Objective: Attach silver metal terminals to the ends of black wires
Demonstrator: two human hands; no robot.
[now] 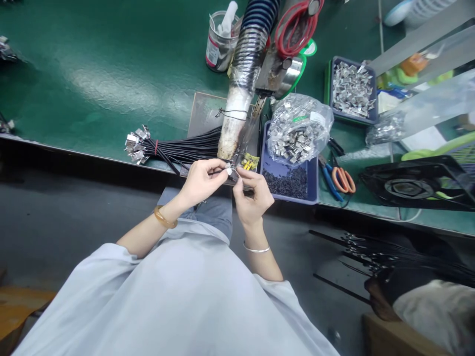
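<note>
Head view: the left hand and the right hand meet at the near edge of the bench. Both grips are clenched, fingertips pinched from either side on a small pale piece. It is too small to identify. The step in hand looks like fine fitting work at the fingertips, which calls for a steady pinch from both sides.

Just behind the hands a bundle of black cables lies across the bench, its metal ends fanned out to the left. A ribbed hose comes down right above the hands. To the right stands a blue tray holding dark bits, with a bag of metal clips resting on it and orange-handled pliers beside it.
</note>
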